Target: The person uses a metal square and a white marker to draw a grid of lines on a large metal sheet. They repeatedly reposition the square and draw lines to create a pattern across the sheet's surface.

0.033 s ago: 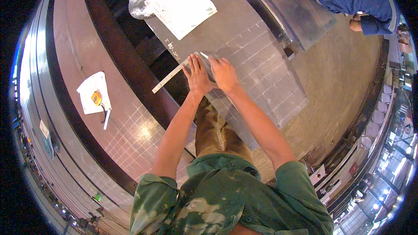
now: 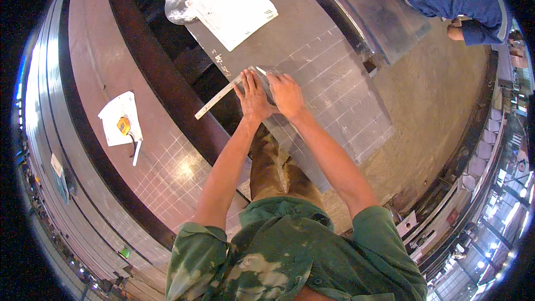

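Moderately bright light covers the middle. 1 yellowish glare spot marks the reddish-brown metal worktop with white gridlines [image 2: 159, 125]; the broad white paper sheets [image 2: 233, 8] look nearly washed out. Small white lights [image 2: 480, 265] shine lower right. Fisheye curvature bends edges toward grainy black corners.

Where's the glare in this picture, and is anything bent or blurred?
Head view: glare on the reddish plate; the white sheet up top nearly washed out. Head view: fisheye bows the plate's long edges. Head view: left hand and right hand without obvious motion blur.
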`<state>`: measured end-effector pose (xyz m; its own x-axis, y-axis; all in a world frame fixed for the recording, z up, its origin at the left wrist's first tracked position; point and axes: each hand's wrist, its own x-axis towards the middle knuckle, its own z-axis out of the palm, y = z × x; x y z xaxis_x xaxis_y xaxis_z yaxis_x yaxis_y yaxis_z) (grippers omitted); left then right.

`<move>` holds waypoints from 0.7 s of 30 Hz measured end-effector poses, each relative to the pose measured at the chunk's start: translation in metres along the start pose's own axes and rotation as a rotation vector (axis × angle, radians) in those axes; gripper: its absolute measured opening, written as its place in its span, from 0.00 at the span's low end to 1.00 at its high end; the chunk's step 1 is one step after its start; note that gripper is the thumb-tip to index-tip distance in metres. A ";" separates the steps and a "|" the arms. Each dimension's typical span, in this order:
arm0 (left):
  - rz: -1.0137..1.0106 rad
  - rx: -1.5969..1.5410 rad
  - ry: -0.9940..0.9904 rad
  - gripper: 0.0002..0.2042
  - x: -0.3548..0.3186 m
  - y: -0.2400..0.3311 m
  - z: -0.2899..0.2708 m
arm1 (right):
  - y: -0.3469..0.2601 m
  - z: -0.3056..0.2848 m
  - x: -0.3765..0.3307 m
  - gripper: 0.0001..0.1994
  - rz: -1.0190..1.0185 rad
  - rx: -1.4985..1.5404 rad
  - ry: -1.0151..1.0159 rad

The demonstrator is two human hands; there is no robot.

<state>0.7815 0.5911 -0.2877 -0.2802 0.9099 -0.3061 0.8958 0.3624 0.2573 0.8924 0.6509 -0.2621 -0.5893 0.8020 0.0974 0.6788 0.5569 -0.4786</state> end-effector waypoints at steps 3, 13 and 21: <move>-0.006 0.015 0.006 0.75 0.002 -0.004 0.005 | -0.006 0.000 0.004 0.15 -0.014 0.017 -0.011; 0.002 0.063 -0.047 0.76 0.003 -0.005 0.007 | -0.017 -0.008 0.018 0.13 0.020 0.057 -0.140; 0.002 0.006 -0.055 0.78 0.002 0.001 -0.001 | 0.002 -0.027 -0.022 0.09 0.094 -0.044 -0.414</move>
<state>0.7815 0.5937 -0.2867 -0.2591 0.8980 -0.3557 0.8986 0.3591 0.2521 0.9184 0.6402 -0.2410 -0.6442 0.7000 -0.3081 0.7506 0.5014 -0.4303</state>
